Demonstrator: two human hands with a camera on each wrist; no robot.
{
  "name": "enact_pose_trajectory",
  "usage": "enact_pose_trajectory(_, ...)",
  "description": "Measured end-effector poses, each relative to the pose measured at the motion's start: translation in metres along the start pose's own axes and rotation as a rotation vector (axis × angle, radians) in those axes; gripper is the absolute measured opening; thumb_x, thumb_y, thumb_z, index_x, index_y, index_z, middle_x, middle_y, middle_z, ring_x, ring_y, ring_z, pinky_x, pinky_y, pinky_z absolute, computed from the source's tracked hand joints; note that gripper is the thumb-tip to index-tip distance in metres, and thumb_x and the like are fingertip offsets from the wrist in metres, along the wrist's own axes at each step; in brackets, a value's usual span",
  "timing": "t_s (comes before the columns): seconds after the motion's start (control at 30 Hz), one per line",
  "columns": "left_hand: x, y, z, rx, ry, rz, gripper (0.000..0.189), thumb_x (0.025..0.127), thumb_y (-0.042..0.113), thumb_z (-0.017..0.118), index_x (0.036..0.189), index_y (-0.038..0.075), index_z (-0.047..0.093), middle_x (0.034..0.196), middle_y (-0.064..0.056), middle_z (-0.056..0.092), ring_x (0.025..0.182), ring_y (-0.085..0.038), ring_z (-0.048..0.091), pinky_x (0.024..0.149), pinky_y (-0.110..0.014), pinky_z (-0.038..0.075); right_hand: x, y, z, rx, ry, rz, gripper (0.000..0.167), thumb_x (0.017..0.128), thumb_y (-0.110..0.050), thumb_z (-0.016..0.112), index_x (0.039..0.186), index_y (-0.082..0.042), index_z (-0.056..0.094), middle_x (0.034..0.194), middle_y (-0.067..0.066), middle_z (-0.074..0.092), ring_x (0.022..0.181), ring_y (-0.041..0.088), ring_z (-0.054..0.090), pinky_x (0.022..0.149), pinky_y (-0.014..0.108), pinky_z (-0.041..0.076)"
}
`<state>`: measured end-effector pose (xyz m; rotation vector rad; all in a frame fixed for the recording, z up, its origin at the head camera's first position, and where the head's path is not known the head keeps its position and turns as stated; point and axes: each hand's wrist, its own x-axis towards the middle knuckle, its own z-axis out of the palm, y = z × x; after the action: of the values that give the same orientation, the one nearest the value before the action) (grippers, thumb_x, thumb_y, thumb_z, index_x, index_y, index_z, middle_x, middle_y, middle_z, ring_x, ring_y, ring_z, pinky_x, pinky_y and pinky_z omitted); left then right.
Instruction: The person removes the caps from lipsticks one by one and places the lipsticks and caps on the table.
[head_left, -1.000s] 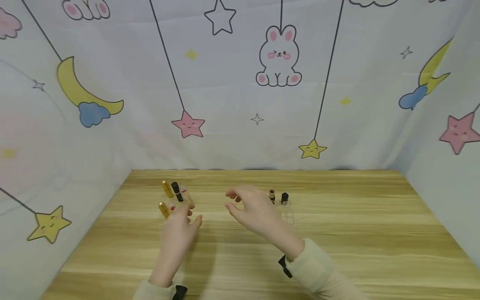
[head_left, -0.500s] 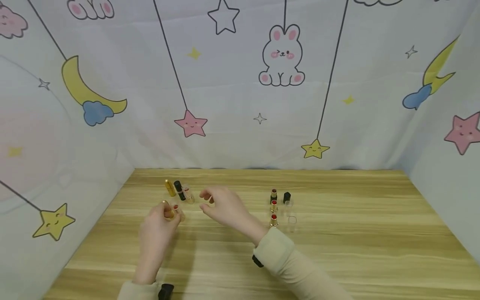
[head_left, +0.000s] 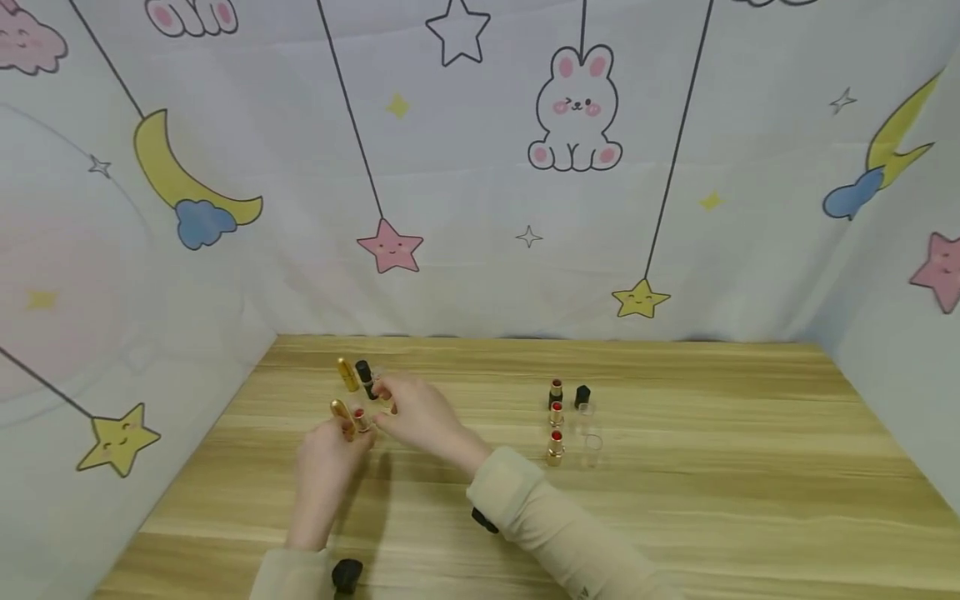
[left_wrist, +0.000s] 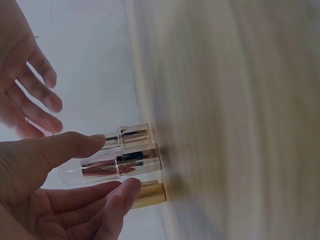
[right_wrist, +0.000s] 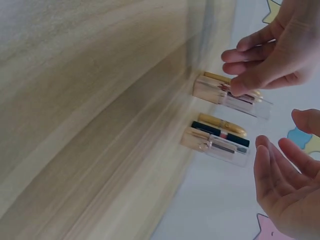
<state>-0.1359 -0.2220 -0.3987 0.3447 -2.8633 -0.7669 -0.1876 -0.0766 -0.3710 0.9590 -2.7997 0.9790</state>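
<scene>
My left hand (head_left: 330, 458) pinches a clear-capped lipstick (left_wrist: 137, 160) with a gold base, which stands upright on the wooden table. Its thumb lies on one side of the tube and its fingers on the other. A gold lipstick tube (head_left: 340, 410) stands right beside that one. My right hand (head_left: 423, 421) reaches across with fingers loosely bent and parted, close to the cap of another clear-capped lipstick (right_wrist: 220, 147); contact cannot be told. In the head view the right hand partly hides this lipstick. A black tube (head_left: 365, 377) and a second gold tube (head_left: 347, 375) stand beside it.
Right of the middle, three uncapped lipsticks (head_left: 556, 437) stand in a column, red tips up. Next to them stand a black cap (head_left: 582, 396) and two clear caps (head_left: 593, 446). A patterned cloth (head_left: 465, 183) closes off the table's back and sides.
My left hand first moved to the near clear-capped lipstick and has closed round it. My right hand has swung left, from near the uncapped lipsticks to the back group of tubes.
</scene>
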Motion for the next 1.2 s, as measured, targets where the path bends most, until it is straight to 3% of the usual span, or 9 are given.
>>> enact_pose_trajectory(0.2,0.004,0.001,0.004,0.016,0.019,0.020,0.025,0.083,0.023,0.068,0.070,0.002,0.062,0.059,-0.004,0.052,0.054,-0.018,0.044,0.048,-0.028,0.031,0.007,-0.002,0.011,0.004,-0.011,-0.034,0.035,0.093,-0.025,0.062,0.126,-0.016,0.059,0.127,0.002,0.062,0.092,0.010,0.066,0.069,0.017,0.049)
enact_pose_trajectory(0.3,0.006,0.001,0.004,0.014,0.018,0.016,0.025,0.083,0.022,0.067,0.069,0.001,0.062,0.060,-0.007,0.055,0.054,-0.019,0.046,0.047,-0.028,0.033,0.010,-0.003,0.013,-0.028,-0.017,-0.050,0.039,0.093,-0.024,0.061,0.131,-0.018,0.056,0.131,0.002,0.059,0.091,0.008,0.064,0.067,0.017,0.048)
enact_pose_trajectory(0.47,0.009,0.000,0.006,0.011,-0.010,-0.022,0.026,0.083,0.022,0.066,0.070,0.000,0.063,0.066,-0.012,0.061,0.055,-0.021,0.049,0.047,-0.030,0.037,0.015,-0.004,0.019,-0.108,-0.027,-0.075,0.042,0.094,-0.025,0.061,0.135,-0.021,0.054,0.140,0.006,0.054,0.125,0.020,0.056,0.090,0.030,0.053)
enact_pose_trajectory(0.53,0.010,-0.001,0.008,0.008,-0.010,-0.039,0.028,0.083,0.021,0.065,0.063,0.003,0.058,0.064,-0.011,0.059,0.055,-0.021,0.048,0.046,-0.030,0.036,0.016,-0.004,0.021,-0.117,-0.037,-0.081,0.041,0.094,-0.025,0.060,0.135,-0.021,0.054,0.138,0.006,0.055,0.125,0.021,0.056,0.090,0.031,0.053)
enact_pose_trajectory(0.57,0.011,-0.001,0.009,0.008,-0.003,-0.040,0.028,0.083,0.020,0.064,0.061,0.005,0.055,0.062,-0.010,0.057,0.054,-0.022,0.048,0.046,-0.031,0.035,0.017,-0.003,0.023,-0.120,-0.042,-0.084,0.041,0.095,-0.025,0.060,0.135,-0.021,0.054,0.137,0.005,0.056,0.123,0.020,0.057,0.090,0.029,0.053)
enact_pose_trajectory(0.63,0.013,-0.002,0.011,0.014,0.009,-0.045,0.028,0.081,0.017,0.061,0.057,0.009,0.049,0.060,-0.009,0.054,0.053,-0.022,0.046,0.045,-0.032,0.033,0.017,-0.003,0.026,-0.117,-0.046,-0.093,0.039,0.095,-0.024,0.060,0.134,-0.020,0.055,0.132,0.004,0.059,0.106,0.014,0.063,0.077,0.022,0.052)
enact_pose_trajectory(0.73,0.013,-0.002,0.014,0.037,0.051,-0.030,0.026,0.079,0.011,0.058,0.055,0.008,0.048,0.059,-0.013,0.055,0.053,-0.027,0.050,0.046,-0.038,0.038,0.018,-0.003,0.030,-0.122,-0.029,-0.116,0.036,0.094,-0.023,0.061,0.130,-0.019,0.057,0.125,0.002,0.063,0.086,0.008,0.061,0.064,0.017,0.045)
enact_pose_trajectory(0.93,0.014,0.001,0.016,0.066,0.124,0.021,0.024,0.084,0.008,0.055,0.063,-0.003,0.060,0.068,-0.027,0.063,0.061,-0.042,0.060,0.055,-0.053,0.046,0.018,-0.004,0.033,-0.131,0.025,-0.153,0.027,0.093,-0.020,0.062,0.120,-0.018,0.061,0.116,0.001,0.066,0.085,0.009,0.062,0.064,0.017,0.046)
enact_pose_trajectory(1.2,0.015,0.001,0.020,0.081,0.152,0.026,0.029,0.085,0.009,0.054,0.058,-0.002,0.056,0.064,-0.026,0.061,0.058,-0.040,0.060,0.053,-0.052,0.046,0.019,-0.003,0.036,-0.158,0.070,-0.185,0.019,0.092,-0.018,0.064,0.110,-0.016,0.061,0.103,0.000,0.067,0.080,0.009,0.062,0.059,0.015,0.044)
